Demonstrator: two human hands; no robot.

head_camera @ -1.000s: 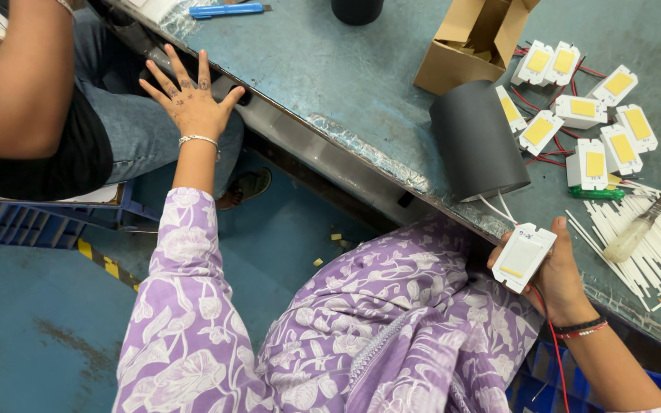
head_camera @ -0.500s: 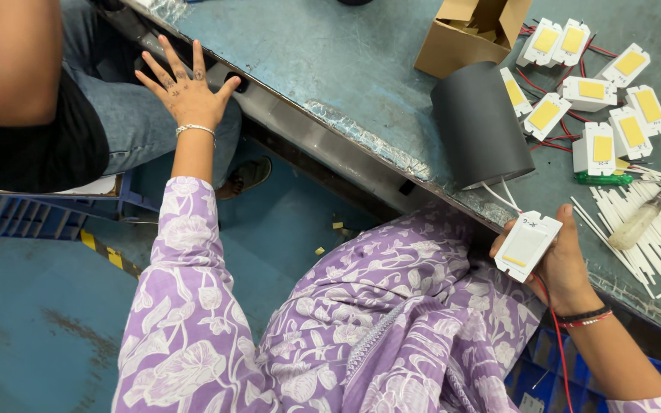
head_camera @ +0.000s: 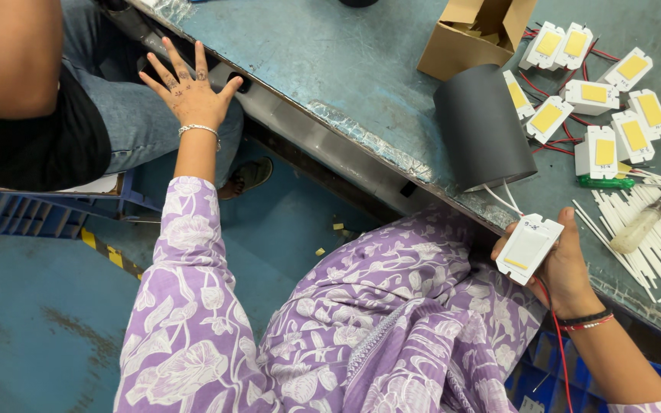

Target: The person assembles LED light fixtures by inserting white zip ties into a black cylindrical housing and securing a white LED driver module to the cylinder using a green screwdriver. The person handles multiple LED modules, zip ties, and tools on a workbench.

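The right hand point(head_camera: 564, 264) grips a small white rectangular plastic module with a pale yellow panel point(head_camera: 528, 248), fingers wrapped behind it and thumb along its upper edge. The module is held just off the near edge of the blue-grey metal worktable point(head_camera: 323, 69), over the lap, with a red wire point(head_camera: 556, 344) trailing down from it. Just above it on the table lies a dark grey cylinder point(head_camera: 482, 126), its open end at the table edge; thin white wires run from there to the module. The left hand point(head_camera: 189, 88) is spread open, fingers fanned, at the table's far-left edge, next to a neighbouring person's jeans-clad leg point(head_camera: 116, 115). Open room lies between the two hands, above the blue floor.

Compared with half a second ago, the module sits slightly lower and nearer the cylinder's mouth; the left hand stays spread in the same place.
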